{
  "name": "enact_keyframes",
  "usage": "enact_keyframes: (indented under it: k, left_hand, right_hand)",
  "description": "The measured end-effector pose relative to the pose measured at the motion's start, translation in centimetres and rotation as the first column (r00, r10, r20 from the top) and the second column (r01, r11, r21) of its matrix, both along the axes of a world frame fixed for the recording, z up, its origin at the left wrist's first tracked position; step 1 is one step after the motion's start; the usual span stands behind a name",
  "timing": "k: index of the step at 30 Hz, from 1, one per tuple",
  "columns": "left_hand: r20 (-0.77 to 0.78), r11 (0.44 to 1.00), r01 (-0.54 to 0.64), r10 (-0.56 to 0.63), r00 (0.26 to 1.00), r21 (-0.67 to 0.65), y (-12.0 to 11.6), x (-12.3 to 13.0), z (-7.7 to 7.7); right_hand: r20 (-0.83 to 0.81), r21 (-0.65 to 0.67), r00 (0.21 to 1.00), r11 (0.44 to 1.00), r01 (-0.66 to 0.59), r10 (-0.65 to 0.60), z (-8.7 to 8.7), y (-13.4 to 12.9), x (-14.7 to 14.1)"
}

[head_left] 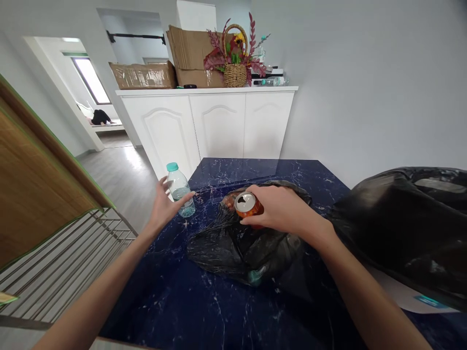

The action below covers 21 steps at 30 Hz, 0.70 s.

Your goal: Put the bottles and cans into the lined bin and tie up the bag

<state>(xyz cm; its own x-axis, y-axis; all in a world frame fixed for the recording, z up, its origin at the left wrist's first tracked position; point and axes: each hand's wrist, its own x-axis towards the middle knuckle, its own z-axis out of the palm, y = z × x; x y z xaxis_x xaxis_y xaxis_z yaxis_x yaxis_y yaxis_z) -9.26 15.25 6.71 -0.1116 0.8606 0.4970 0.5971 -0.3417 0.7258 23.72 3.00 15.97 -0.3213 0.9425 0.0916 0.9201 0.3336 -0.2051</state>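
My right hand [279,206] is closed round an orange drink can [247,206], its silver top facing up with the mouth opened. The can is over a crumpled black plastic bag [233,248] on the dark blue marbled table [204,306]. At the table's left edge stands a clear plastic bottle [178,187] with a turquoise cap and some liquid inside. My left hand [166,206] is spread about the bottle, thumb in front and fingers on its far left side. Whether the fingers touch it I cannot tell.
A large black plastic bag [397,228] bulges at the right. On the left are a metal rack [83,262] and a wooden panel [40,184]. Behind the table, a white cabinet [219,121] carries cardboard boxes [142,76], a flower basket [235,75] and a lying bottle [273,81].
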Motion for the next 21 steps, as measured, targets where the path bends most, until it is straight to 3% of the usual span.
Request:
enact_keyframes:
  k: [3, 5, 8, 11, 14, 17, 19, 21]
  left_hand:
    - [-0.019, 0.953, -0.105, 0.115, 0.993, 0.286, -2.5, 1.3, 0.2]
    - [-0.065, 0.940, -0.007, 0.032, 0.997, 0.341, -5.0, 3.0, 0.3]
    - [-0.196, 0.939, 0.284, -0.246, 0.949, 0.194, -8.8, 6.4, 0.3]
    - [-0.164, 0.909, 0.415, -0.413, 0.896, -0.022, -11.3, 9.8, 0.1]
    - [0.003, 0.916, 0.382, -0.385, 0.923, -0.119, -12.2, 11.9, -0.4]
    - [0.200, 0.933, 0.332, -0.302, 0.932, -0.141, -12.3, 11.6, -1.1]
    - [0.308, 0.941, 0.282, -0.217, 0.926, -0.185, -12.2, 10.0, -1.5]
    - [0.379, 0.942, 0.225, -0.120, 0.918, -0.247, -12.1, 7.7, -2.0]
  right_hand:
    - [-0.149, 0.016, 0.989, 1.000, 0.005, -0.002, 0.0, 0.3, 0.3]
    - [-0.227, 0.016, 0.974, 1.000, 0.015, -0.011, -0.1, 0.4, 0.3]
    - [-0.365, 0.004, 0.931, 1.000, -0.001, 0.003, -0.2, 0.4, 0.0]
    - [-0.501, -0.028, 0.864, 0.997, -0.075, 0.051, -0.3, 0.5, -0.3]
    - [-0.569, -0.044, 0.804, 0.969, -0.242, 0.175, -0.4, 0.8, 0.1]
    - [-0.592, -0.056, 0.755, 0.920, -0.389, 0.283, -0.2, 1.3, 1.4]
    - [-0.531, -0.129, 0.787, 0.888, -0.441, 0.313, -0.4, 1.6, 2.2]
    - [-0.348, -0.265, 0.875, 0.860, -0.436, 0.337, -1.0, 2.1, 2.5]
